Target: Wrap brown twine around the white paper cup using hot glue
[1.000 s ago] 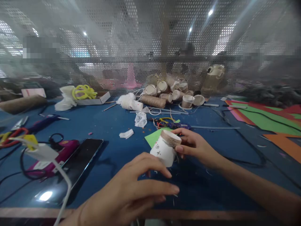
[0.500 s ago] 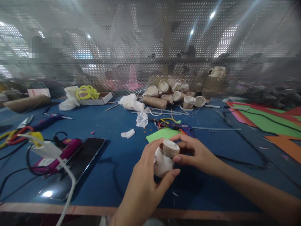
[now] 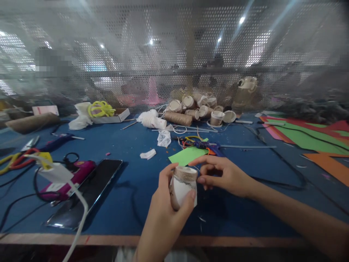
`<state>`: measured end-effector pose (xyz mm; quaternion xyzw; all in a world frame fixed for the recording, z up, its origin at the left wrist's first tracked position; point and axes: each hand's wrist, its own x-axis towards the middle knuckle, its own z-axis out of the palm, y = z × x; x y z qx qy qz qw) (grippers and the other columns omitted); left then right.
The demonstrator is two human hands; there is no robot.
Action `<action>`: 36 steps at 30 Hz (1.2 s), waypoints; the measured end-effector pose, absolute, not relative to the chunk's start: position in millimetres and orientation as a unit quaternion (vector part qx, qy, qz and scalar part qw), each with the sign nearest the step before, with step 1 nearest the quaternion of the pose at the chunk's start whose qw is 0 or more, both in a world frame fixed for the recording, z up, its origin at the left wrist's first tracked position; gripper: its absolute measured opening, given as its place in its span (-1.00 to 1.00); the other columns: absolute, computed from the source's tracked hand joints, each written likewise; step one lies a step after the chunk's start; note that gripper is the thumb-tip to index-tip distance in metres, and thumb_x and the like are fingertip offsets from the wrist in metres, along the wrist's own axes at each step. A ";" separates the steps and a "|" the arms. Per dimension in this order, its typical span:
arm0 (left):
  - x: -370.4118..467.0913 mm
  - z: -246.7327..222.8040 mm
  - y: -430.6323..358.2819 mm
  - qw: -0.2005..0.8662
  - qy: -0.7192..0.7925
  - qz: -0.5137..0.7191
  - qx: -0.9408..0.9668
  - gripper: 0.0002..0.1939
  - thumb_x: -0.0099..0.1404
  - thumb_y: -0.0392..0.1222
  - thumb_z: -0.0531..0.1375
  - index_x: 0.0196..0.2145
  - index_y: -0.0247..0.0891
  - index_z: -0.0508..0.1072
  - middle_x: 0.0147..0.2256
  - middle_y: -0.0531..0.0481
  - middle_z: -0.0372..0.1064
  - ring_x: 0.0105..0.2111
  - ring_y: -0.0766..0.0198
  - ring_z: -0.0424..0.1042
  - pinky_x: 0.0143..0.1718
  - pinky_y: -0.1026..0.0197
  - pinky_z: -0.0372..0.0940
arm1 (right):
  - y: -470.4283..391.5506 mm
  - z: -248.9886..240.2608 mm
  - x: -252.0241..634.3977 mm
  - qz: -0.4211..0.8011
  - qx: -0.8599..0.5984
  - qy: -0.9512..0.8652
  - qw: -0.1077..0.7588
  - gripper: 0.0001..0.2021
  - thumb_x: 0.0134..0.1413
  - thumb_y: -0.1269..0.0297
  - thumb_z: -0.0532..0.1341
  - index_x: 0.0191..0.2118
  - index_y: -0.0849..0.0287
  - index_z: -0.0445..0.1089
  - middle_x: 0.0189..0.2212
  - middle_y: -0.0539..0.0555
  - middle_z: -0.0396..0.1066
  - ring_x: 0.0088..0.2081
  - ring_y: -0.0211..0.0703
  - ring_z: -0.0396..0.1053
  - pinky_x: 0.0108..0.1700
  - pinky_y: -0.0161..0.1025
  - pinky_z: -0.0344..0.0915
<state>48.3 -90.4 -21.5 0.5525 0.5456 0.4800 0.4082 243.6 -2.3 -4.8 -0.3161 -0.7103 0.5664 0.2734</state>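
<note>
A small white paper cup (image 3: 182, 192) with twine (image 3: 186, 175) wound around its upper part stands upright in my left hand (image 3: 165, 214). The left fingers wrap the far left side and the thumb presses the front. My right hand (image 3: 225, 177) is beside the rim, its index finger stretched toward the cup's top and its thumb close to the wound band. A thin strand seems to run from the cup into the bent right fingers, which partly hide it. Behind the hands lie a green paper sheet (image 3: 184, 155) and a blue glue gun (image 3: 207, 146).
Twine-wrapped cups (image 3: 217, 118) and a twine roll (image 3: 178, 118) are heaped at the back by a perforated screen. A phone (image 3: 95, 189), a magenta box (image 3: 73, 180) with cables, and scissors (image 3: 19, 160) lie left. Coloured paper sheets (image 3: 308, 136) lie right.
The cup has turned and tipped more upright, showing its white side and twine band. My left thumb has moved onto its front. My right fingers have moved slightly away from the cup's side.
</note>
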 end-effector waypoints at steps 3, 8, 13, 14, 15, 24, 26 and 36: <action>46.0 -22.6 -92.4 0.391 0.557 0.485 0.549 -0.40 0.36 -0.07 0.20 0.25 -0.15 0.06 0.18 -0.20 0.38 0.07 0.03 0.48 -0.06 0.08 0.42 | 3.2 -1.9 250.5 0.422 -0.356 -0.787 0.276 -0.61 0.24 0.01 0.27 0.07 0.11 0.43 -0.34 0.03 0.54 -0.41 -0.22 0.45 -0.33 -0.28 0.37; 44.4 -25.0 -95.0 0.376 0.560 0.508 0.535 -0.43 0.37 -0.03 0.20 0.24 -0.10 0.09 0.14 -0.14 0.39 0.02 0.09 0.49 0.00 0.06 0.41 | 25.7 4.5 278.9 0.045 -0.579 -0.795 0.173 -0.75 0.28 0.07 0.16 -0.29 0.10 0.47 -0.40 0.09 0.54 -0.42 -0.08 0.43 -0.41 -0.23 0.13; 45.4 -28.9 -96.3 0.393 0.551 0.505 0.536 -0.42 0.37 0.00 0.19 0.25 -0.09 0.08 0.16 -0.16 0.40 0.05 0.07 0.49 0.03 0.04 0.39 | 39.2 -5.6 297.4 0.064 -0.633 -0.761 0.123 -0.59 0.15 -0.17 0.20 -0.44 0.09 0.38 -0.57 0.07 0.46 -0.54 -0.07 0.36 -0.50 -0.23 -0.01; 45.2 -29.5 -96.2 0.399 0.549 0.504 0.533 -0.42 0.37 0.01 0.18 0.25 -0.08 0.08 0.17 -0.16 0.39 0.04 0.08 0.49 0.04 0.04 0.40 | 40.5 -8.4 298.6 0.079 -0.634 -0.760 0.119 -0.60 0.15 -0.15 0.20 -0.45 0.09 0.38 -0.58 0.05 0.46 -0.55 -0.08 0.36 -0.50 -0.23 0.00; 45.0 -29.8 -96.1 0.403 0.548 0.505 0.531 -0.42 0.37 0.02 0.18 0.25 -0.08 0.09 0.17 -0.16 0.38 0.03 0.08 0.50 0.05 0.04 0.40 | 41.8 -10.9 299.5 0.092 -0.634 -0.759 0.119 -0.63 0.16 -0.11 0.20 -0.45 0.08 0.37 -0.58 0.04 0.47 -0.54 -0.09 0.38 -0.49 -0.23 0.03; 46.9 -27.1 -97.0 0.427 0.547 0.509 0.510 -0.40 0.36 0.01 0.20 0.26 -0.10 0.09 0.20 -0.23 0.37 0.01 0.04 0.54 -0.01 0.05 0.47 | 54.9 -10.4 313.8 0.203 -0.630 -0.725 0.188 -0.71 0.27 -0.03 0.10 -0.25 0.11 0.25 -0.41 0.08 0.58 -0.55 -0.19 0.46 -0.45 -0.25 0.30; 47.4 -26.5 -97.8 0.428 0.548 0.507 0.509 -0.40 0.37 0.00 0.20 0.26 -0.10 0.09 0.20 -0.22 0.36 -0.01 0.06 0.54 -0.02 0.06 0.48 | 54.2 -7.8 315.0 0.203 -0.633 -0.719 0.201 -0.69 0.28 -0.06 0.09 -0.23 0.10 0.24 -0.40 0.09 0.58 -0.58 -0.21 0.44 -0.46 -0.24 0.29; 57.8 -23.8 -84.3 0.337 0.572 0.459 0.590 -0.35 0.37 -0.06 0.18 0.32 -0.15 0.04 0.14 -0.27 0.44 0.09 -0.11 0.51 0.06 -0.16 0.41 | 42.6 -10.3 297.5 0.240 -0.617 -0.722 0.200 -0.79 0.20 0.06 0.17 -0.28 0.07 0.25 -0.57 -0.06 0.51 -0.69 -0.23 0.37 -0.49 -0.26 0.23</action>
